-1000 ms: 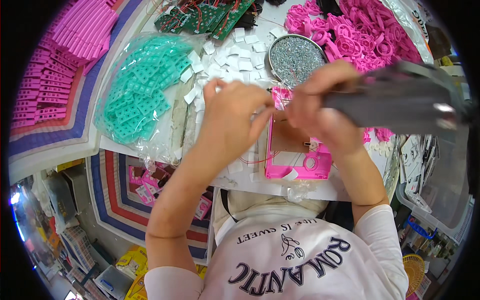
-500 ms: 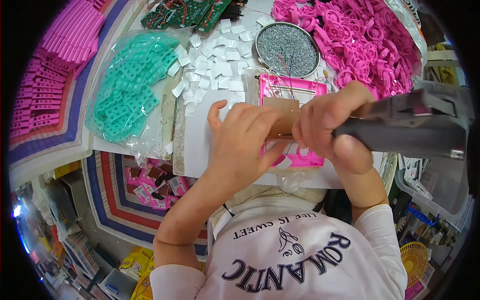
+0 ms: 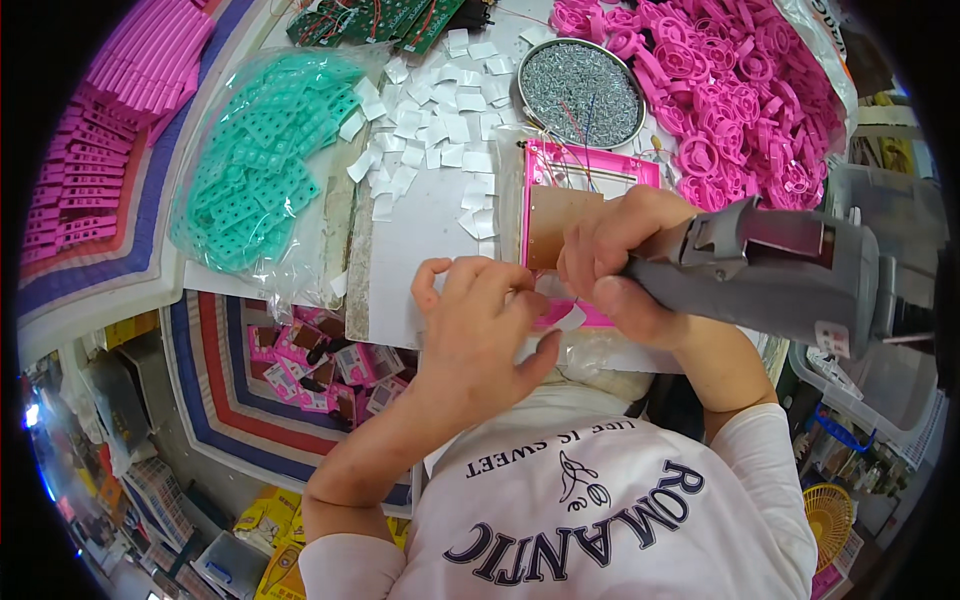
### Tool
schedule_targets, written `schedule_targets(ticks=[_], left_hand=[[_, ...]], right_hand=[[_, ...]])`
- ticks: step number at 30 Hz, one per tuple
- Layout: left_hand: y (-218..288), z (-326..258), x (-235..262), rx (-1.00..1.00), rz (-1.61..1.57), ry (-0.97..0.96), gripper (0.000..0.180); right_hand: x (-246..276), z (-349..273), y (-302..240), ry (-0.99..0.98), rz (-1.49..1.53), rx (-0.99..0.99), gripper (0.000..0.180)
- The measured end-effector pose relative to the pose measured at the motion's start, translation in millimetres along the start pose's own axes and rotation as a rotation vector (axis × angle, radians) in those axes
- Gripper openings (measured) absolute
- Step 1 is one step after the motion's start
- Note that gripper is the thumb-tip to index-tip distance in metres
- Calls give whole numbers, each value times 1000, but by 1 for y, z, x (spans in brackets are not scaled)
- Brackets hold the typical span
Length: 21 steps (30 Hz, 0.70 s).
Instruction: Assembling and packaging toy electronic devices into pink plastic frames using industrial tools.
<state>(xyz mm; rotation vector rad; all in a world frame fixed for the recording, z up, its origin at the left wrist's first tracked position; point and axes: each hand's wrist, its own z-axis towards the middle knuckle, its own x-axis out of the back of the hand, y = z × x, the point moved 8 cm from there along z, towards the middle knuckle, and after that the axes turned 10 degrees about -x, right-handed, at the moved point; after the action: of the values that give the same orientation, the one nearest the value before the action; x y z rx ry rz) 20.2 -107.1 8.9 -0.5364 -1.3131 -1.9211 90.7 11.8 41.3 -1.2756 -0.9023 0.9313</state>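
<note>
A grey electric screwdriver (image 3: pixel 760 270) is gripped in my right hand (image 3: pixel 625 265), its body reaching out to the right. Beneath that hand lies a pink plastic case (image 3: pixel 645 172), open side up, with a brown board (image 3: pixel 558 225) and thin wires in it. The hand hides the tool's tip and the case's right part. My left hand (image 3: pixel 485 325) hovers at the case's lower left corner, fingers half curled and thumb apart, with nothing visible between them. A small white tab (image 3: pixel 571 318) shows near its thumb, at the case's near edge.
A round tin of small screws (image 3: pixel 582 95) stands behind the case, beside a heap of pink rings (image 3: pixel 740 90). White tabs (image 3: pixel 455 128) lie scattered to the left, then a bag of green pieces (image 3: pixel 265 165). Green circuit boards (image 3: pixel 370 22) are at the back. Pink units (image 3: pixel 325 365) fill a striped container below.
My left hand has drawn back left and down from the board, its thumb parting from the fingers. My right hand and the screwdriver have shifted slightly left and tilted, showing more of the tool's body.
</note>
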Motion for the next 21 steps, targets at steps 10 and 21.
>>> schedule_targets(ticks=[10,21], left_hand=[[-16,4,-23,217,-382,-19,12],[-47,7,-33,762,-985,-258,19]], right_hand=[[47,-19,-42,417,-6,164,69],[17,-38,20,230,-811,32,14]])
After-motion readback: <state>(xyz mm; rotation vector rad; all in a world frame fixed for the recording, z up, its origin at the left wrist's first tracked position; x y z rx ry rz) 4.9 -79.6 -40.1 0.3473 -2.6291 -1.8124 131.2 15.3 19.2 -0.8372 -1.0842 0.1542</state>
